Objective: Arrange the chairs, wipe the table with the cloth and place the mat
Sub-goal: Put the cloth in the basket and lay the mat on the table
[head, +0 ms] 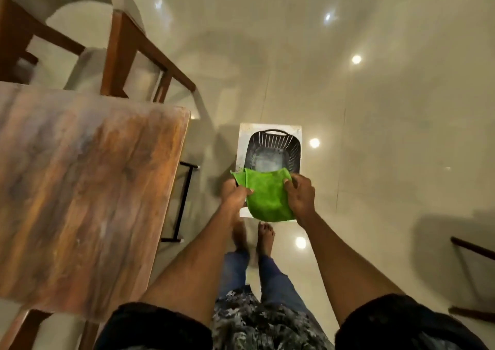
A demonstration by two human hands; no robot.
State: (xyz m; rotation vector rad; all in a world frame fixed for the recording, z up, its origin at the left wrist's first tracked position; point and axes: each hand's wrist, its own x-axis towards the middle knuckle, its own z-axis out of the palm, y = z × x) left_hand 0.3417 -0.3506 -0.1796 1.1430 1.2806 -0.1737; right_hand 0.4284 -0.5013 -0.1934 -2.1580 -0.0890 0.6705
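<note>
While both hands (267, 197) pinch cloth (265, 197), basket (273, 148) beyond

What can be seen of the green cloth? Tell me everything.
The green cloth is bright green, soft and fuzzy-looking, perhaps microfibre. It hangs limp and partly folded, held in the air by both hands: the left hand pinches its left edge, the right hand grips its upper right corner. It hangs just in front of a dark slotted basket, right of the wooden table, touching neither.
</note>
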